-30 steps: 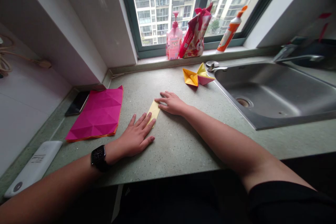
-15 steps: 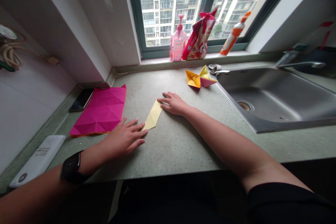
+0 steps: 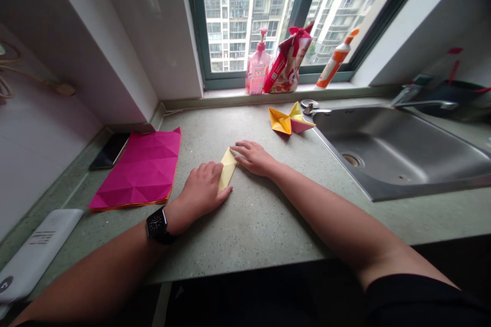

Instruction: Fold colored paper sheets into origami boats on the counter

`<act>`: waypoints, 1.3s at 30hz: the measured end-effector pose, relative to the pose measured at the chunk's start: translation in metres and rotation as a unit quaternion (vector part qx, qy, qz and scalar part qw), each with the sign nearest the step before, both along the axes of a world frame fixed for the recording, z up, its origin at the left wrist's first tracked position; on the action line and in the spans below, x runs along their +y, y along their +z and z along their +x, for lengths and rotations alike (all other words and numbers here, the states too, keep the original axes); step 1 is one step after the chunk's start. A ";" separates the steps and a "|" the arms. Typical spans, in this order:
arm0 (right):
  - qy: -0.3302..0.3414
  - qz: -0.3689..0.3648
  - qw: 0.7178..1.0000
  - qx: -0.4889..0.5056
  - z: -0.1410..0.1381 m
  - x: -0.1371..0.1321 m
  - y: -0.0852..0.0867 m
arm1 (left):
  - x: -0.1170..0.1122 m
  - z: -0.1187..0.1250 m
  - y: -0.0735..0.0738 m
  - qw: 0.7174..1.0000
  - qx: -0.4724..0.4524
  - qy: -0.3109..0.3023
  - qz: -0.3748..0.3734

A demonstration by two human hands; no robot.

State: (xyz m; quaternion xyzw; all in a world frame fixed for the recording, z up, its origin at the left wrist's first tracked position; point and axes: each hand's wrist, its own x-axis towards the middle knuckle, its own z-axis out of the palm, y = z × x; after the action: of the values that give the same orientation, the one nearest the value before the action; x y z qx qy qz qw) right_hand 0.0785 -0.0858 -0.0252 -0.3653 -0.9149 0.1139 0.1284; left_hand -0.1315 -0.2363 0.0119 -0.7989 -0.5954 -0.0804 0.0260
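Note:
A pale yellow folded paper strip (image 3: 229,167) lies slantwise on the counter between my hands. Its lower part is hidden under my left hand (image 3: 201,186), whose bent fingers press down on it while the thumb stands apart along its near side. My right hand (image 3: 255,157) rests palm down with fingers stretched, the fingertips touching the strip's upper right edge. To the left lies a stack of creased paper sheets (image 3: 140,168), magenta on top with orange edges below. Two folded paper boats, one orange (image 3: 280,121) and one yellow and pink (image 3: 301,123), stand together at the back.
A steel sink (image 3: 414,153) is set into the counter (image 3: 253,235) on the right. A phone (image 3: 110,151) and a white power bank (image 3: 40,250) lie at the left. On the windowsill stand a pink pump bottle (image 3: 258,69), a red bag (image 3: 289,64) and an orange-white bottle (image 3: 335,64).
My left hand has moved right and up onto the paper strip, its spread fingers now bent over it. The right hand stays at the strip's upper end. The view has shifted slightly.

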 end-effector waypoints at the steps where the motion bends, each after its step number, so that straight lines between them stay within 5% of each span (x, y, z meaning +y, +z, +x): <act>1: 0.006 -0.001 1.000 0.018 0.001 0.001 -0.001 | 0.001 -0.005 -0.003 1.000 -0.007 -0.009 0.007; 8: 0.032 -0.022 0.989 0.146 0.005 0.002 -0.003 | 0.008 -0.031 -0.014 0.993 -0.073 -0.066 0.069; 18: 0.051 0.064 0.963 0.255 0.002 -0.019 0.026 | 0.014 -0.038 -0.003 0.985 -0.110 -0.084 0.101; 30: 0.094 0.084 0.979 0.158 0.000 -0.033 0.054 | 0.010 -0.035 0.002 0.981 -0.097 -0.130 0.102; 39: 0.095 0.060 0.990 0.089 -0.002 -0.042 0.057 | 0.007 -0.033 0.003 0.977 -0.120 -0.141 0.103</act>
State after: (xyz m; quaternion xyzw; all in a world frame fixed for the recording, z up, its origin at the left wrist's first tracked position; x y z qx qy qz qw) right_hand 0.0764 -0.1276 0.0317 -0.2568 -0.9356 0.1025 0.2196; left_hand -0.1642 -0.2289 0.0149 -0.8525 -0.4640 -0.2395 0.0247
